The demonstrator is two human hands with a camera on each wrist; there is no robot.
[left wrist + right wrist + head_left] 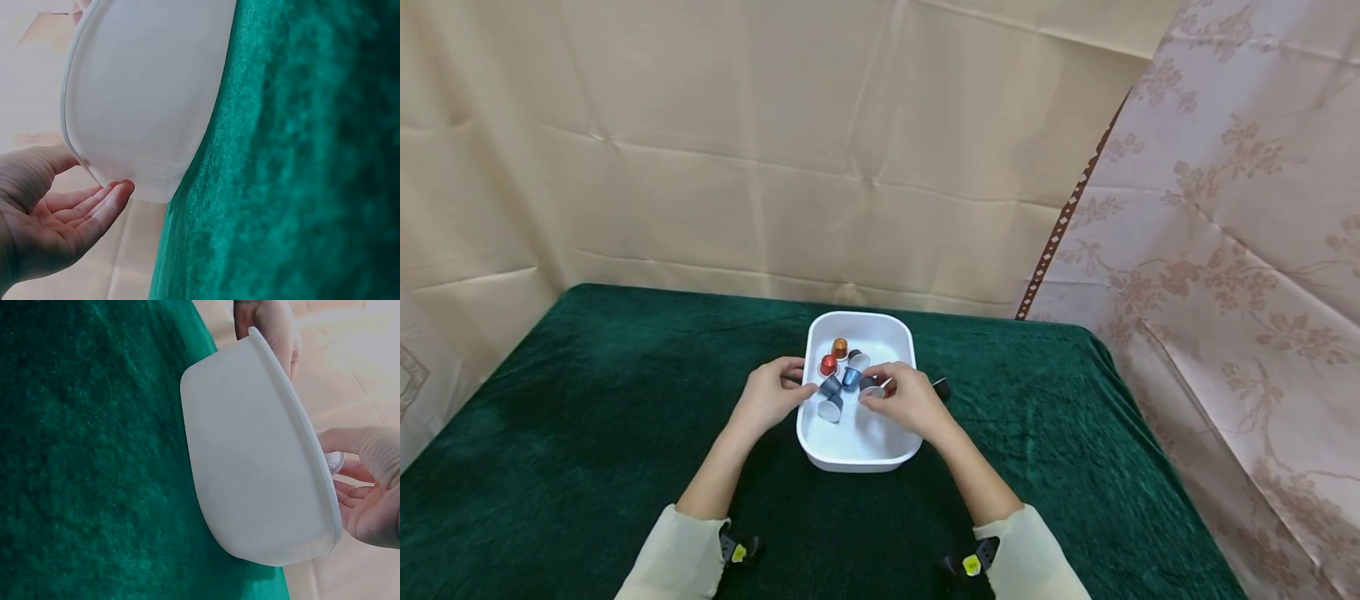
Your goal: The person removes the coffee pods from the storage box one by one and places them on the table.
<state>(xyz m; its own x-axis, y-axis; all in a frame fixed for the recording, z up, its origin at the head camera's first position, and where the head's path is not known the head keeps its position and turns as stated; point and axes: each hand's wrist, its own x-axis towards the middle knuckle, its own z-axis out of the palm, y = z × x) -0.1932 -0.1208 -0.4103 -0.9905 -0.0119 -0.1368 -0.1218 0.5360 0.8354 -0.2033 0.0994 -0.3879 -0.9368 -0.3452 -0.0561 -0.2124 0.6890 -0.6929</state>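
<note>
A white plastic tub (857, 463) stands on the green cloth with several coffee capsules in it. My left hand (769, 397) grips its left rim, thumb over the edge and fingers against the outer wall (147, 81). Over the tub's right side, my right hand (913, 400) pinches a dark coffee capsule (872, 392) between thumb and fingers; its silver lid (335, 462) shows in the right wrist view. Left of that capsule lie a blue capsule (852, 379), a red capsule (828, 364), an orange capsule (839, 348) and grey-blue capsules (831, 408), some tipped over.
A small black object (942, 388) lies on the cloth just right of the tub, partly behind my right hand. Green velvet cloth (625, 400) covers the table. A beige curtain (775, 150) hangs behind it, and a floral curtain (1240, 250) hangs on the right.
</note>
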